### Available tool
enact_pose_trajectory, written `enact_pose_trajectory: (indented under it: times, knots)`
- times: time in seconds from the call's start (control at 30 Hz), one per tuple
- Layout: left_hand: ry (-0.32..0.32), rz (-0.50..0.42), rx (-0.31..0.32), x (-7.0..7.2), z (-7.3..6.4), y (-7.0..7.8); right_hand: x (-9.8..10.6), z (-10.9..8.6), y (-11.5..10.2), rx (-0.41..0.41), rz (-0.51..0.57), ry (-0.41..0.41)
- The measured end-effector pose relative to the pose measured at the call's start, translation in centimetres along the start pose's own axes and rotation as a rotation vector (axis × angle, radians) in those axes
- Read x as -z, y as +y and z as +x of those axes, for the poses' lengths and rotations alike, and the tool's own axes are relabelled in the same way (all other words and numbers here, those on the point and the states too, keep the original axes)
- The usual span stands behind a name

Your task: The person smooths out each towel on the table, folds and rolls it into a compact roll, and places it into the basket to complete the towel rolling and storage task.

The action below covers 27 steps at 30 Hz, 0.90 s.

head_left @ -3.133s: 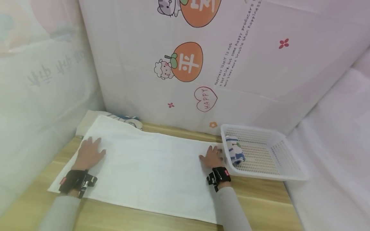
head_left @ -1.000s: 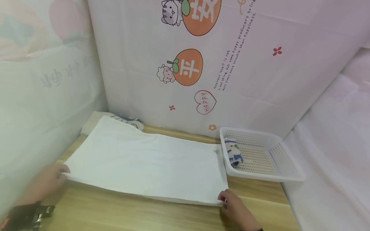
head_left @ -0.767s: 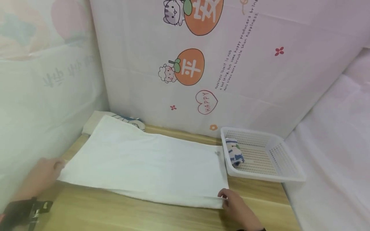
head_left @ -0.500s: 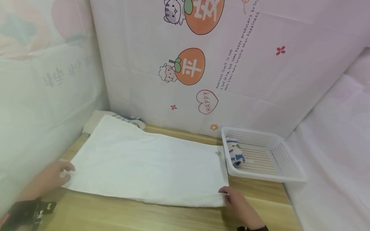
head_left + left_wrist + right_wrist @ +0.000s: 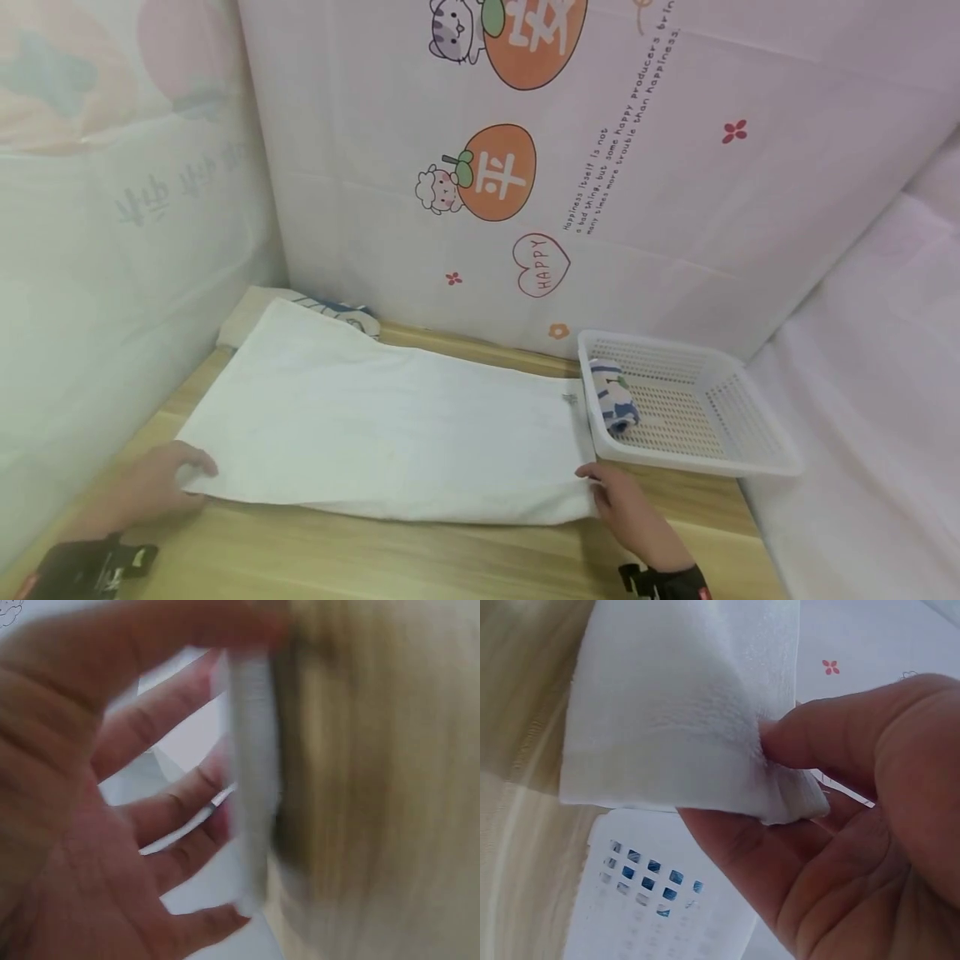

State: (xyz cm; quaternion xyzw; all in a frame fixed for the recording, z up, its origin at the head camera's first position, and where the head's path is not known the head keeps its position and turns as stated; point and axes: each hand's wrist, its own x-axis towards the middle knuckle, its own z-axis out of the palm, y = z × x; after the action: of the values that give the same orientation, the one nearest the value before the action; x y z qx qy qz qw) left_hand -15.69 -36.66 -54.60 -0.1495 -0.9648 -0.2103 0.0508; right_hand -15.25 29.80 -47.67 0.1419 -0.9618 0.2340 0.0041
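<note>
A white towel (image 5: 390, 417) lies spread over the table, with its near edge slightly raised. At its near left corner is my left hand (image 5: 161, 487), thumb and fingertips around the edge; the left wrist view shows these fingers (image 5: 176, 802) spread behind the towel's edge (image 5: 251, 787), blurred. My right hand (image 5: 626, 508) pinches the near right corner. In the right wrist view the thumb (image 5: 802, 739) presses on the towel (image 5: 660, 750) from one side, with the fingers beneath it.
A white plastic basket (image 5: 750, 417) stands at the right, holding a rolled blue-and-white patterned cloth (image 5: 615, 400). Behind the towel's far left corner lies a folded beige cloth (image 5: 243, 317) with blue pattern. Printed curtains (image 5: 360, 167) enclose the wooden table (image 5: 420, 562).
Both hands were flat on the towel, then moved to its near corners. The left hand's hold loosened, shifted inward and took the corner again. The near edge has shifted slightly away from me.
</note>
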Motion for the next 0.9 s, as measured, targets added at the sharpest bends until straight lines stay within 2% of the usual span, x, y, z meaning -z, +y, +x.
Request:
enact_pose_trajectory:
  times: [0.13, 0.27, 0.4, 0.47, 0.6, 0.7, 0.8, 0.9]
  knots:
    - [0.021, -0.017, 0.034, 0.4, 0.0, -0.2, 0.4, 0.6, 0.0, 0.004, 0.016, -0.018]
    - [0.155, -0.078, -0.02, 1.4, 0.9, -0.4, 1.2, 1.1, 0.0, 0.017, 0.013, -0.03]
    - [0.277, -0.082, -0.102, 3.4, 2.8, -0.1, 2.3, 1.7, 0.3, 0.037, -0.006, -0.014]
    - [0.312, -0.074, -0.138, 4.5, 4.2, 0.0, 2.8, 2.2, 0.6, 0.046, -0.037, -0.003]
    - [0.343, -0.051, -0.196, 6.4, 7.8, 0.3, 4.2, 3.7, 0.8, 0.004, -0.098, -0.012]
    - [0.36, -0.035, -0.187, 7.3, 10.6, 0.7, 5.0, 5.3, 1.1, -0.005, -0.129, -0.025]
    - [0.378, -0.029, -0.184, 7.8, 13.2, 0.5, 5.7, 7.2, 1.7, 0.041, -0.152, -0.022]
    - [0.347, -0.04, -0.156, 8.5, 15.5, 0.3, 6.2, 9.4, 2.4, 0.082, -0.143, -0.021]
